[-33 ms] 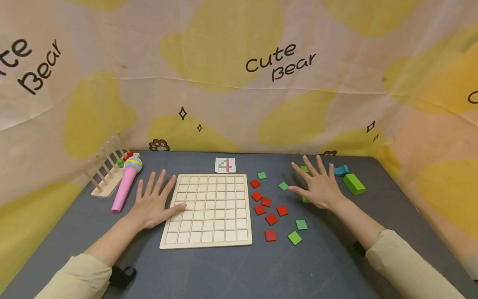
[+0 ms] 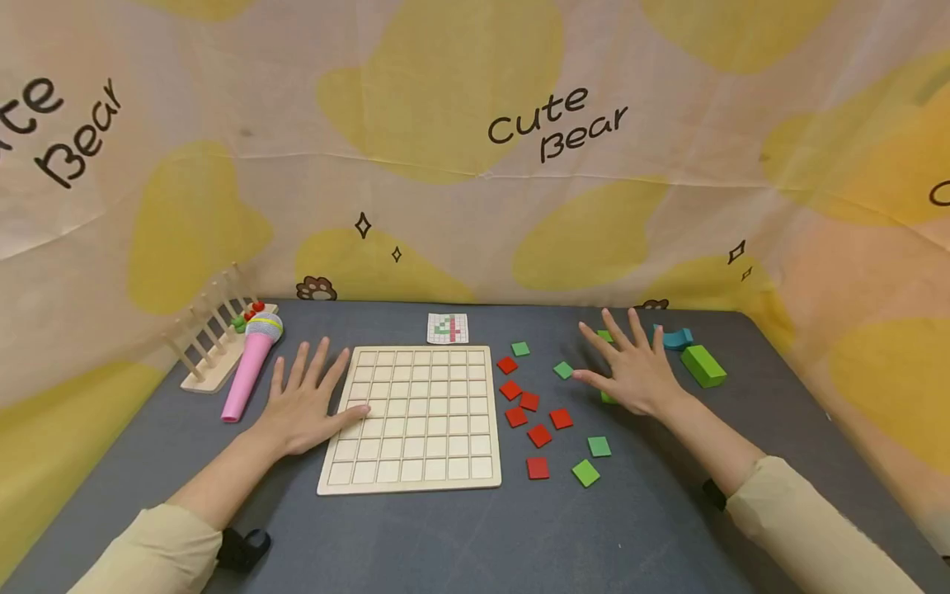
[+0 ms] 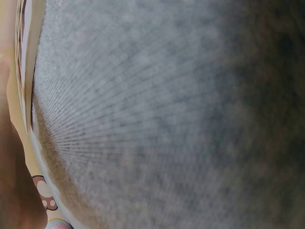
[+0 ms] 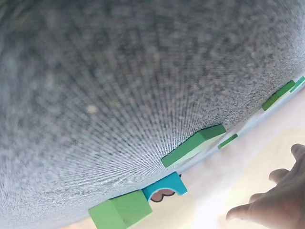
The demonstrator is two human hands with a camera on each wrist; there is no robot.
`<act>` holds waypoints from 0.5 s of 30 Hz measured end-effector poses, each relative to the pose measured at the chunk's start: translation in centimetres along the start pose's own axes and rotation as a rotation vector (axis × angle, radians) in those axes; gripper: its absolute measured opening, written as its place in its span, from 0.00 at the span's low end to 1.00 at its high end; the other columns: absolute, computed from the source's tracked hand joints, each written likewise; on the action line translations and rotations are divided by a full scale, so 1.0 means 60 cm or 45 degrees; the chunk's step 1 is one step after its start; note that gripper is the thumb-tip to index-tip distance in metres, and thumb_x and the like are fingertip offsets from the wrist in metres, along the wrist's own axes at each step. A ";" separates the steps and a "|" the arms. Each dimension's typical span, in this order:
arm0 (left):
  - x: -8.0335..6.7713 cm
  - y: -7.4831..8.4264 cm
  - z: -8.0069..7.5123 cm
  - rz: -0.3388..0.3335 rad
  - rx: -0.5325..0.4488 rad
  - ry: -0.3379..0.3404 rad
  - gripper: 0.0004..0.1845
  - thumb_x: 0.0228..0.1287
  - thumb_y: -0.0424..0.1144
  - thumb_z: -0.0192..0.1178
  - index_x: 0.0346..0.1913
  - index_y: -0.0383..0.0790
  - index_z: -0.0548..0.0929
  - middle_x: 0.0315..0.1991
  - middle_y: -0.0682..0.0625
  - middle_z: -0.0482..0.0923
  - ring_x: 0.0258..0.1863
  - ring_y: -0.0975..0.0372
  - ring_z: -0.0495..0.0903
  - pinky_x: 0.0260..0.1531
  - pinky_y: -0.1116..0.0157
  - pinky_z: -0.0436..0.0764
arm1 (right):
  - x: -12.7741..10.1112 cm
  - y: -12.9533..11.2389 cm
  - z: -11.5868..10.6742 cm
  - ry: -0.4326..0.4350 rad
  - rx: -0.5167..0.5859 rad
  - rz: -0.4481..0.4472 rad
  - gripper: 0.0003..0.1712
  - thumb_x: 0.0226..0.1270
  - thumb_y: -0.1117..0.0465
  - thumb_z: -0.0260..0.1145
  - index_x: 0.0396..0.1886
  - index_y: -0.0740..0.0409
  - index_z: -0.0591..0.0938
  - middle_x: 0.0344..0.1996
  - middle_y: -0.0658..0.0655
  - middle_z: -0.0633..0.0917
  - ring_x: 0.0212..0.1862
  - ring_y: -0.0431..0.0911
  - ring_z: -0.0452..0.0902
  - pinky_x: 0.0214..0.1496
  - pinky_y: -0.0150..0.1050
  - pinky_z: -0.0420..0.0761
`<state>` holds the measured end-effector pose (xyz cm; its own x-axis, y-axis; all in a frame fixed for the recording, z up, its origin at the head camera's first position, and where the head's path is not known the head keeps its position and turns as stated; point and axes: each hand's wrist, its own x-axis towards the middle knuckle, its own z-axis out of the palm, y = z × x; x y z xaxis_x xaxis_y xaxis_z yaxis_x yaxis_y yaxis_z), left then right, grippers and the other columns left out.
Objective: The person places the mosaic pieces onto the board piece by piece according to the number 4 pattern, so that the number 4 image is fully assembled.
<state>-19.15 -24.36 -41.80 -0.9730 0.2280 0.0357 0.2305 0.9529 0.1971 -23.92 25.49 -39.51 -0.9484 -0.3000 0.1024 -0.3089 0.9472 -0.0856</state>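
Fingers spread, my left hand (image 2: pixel 300 414) is at the left edge of a pale wooden grid board (image 2: pixel 423 426). Its thumb lies over the board's left squares; whether it presses there I cannot tell. My right hand (image 2: pixel 633 373) has its fingers spread over the right part of the table, holding nothing, and partly hides some green pieces. Several red square tiles (image 2: pixel 539 436) and green square tiles (image 2: pixel 585 473) lie loose between the board and that hand. Behind the board lies a small printed card (image 2: pixel 448 328) with a red and green grid pattern.
A pink toy microphone (image 2: pixel 251 363) leans against a wooden peg rack (image 2: pixel 215 371) with red and green beads at the left. Far right are a green block (image 2: pixel 703 366) and a blue arched block (image 2: pixel 677 339). A printed cloth (image 2: pixel 475 231) hangs behind the dark table (image 2: pixel 445 544).
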 end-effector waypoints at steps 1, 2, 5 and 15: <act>0.000 0.000 0.000 0.001 -0.003 -0.001 0.54 0.60 0.75 0.49 0.80 0.46 0.46 0.81 0.37 0.35 0.80 0.37 0.33 0.71 0.33 0.29 | 0.000 0.000 0.000 -0.001 0.001 0.000 0.48 0.64 0.25 0.51 0.79 0.33 0.50 0.82 0.58 0.43 0.81 0.65 0.25 0.70 0.79 0.34; 0.000 -0.001 0.000 0.002 -0.004 -0.002 0.54 0.60 0.75 0.48 0.80 0.46 0.46 0.81 0.37 0.35 0.80 0.37 0.33 0.71 0.33 0.28 | 0.000 -0.001 0.000 0.000 0.003 -0.001 0.48 0.64 0.25 0.51 0.79 0.33 0.51 0.82 0.58 0.43 0.81 0.65 0.25 0.69 0.79 0.34; 0.001 -0.001 0.000 0.001 -0.006 -0.002 0.54 0.60 0.75 0.48 0.80 0.46 0.46 0.81 0.37 0.35 0.80 0.37 0.32 0.71 0.33 0.28 | 0.001 0.000 0.000 0.002 0.004 -0.002 0.48 0.64 0.25 0.51 0.79 0.33 0.51 0.82 0.57 0.43 0.81 0.65 0.25 0.69 0.79 0.33; 0.003 0.000 -0.005 0.012 -0.013 0.002 0.54 0.61 0.74 0.48 0.80 0.46 0.46 0.81 0.37 0.34 0.79 0.37 0.32 0.70 0.32 0.27 | 0.001 -0.001 -0.004 0.019 -0.010 -0.008 0.48 0.64 0.25 0.52 0.79 0.35 0.52 0.82 0.59 0.45 0.81 0.66 0.28 0.69 0.79 0.36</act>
<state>-19.32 -24.40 -41.51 -0.9709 0.2364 0.0389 0.2393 0.9487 0.2065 -23.93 25.42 -39.27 -0.9453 -0.3042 0.1174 -0.3141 0.9463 -0.0768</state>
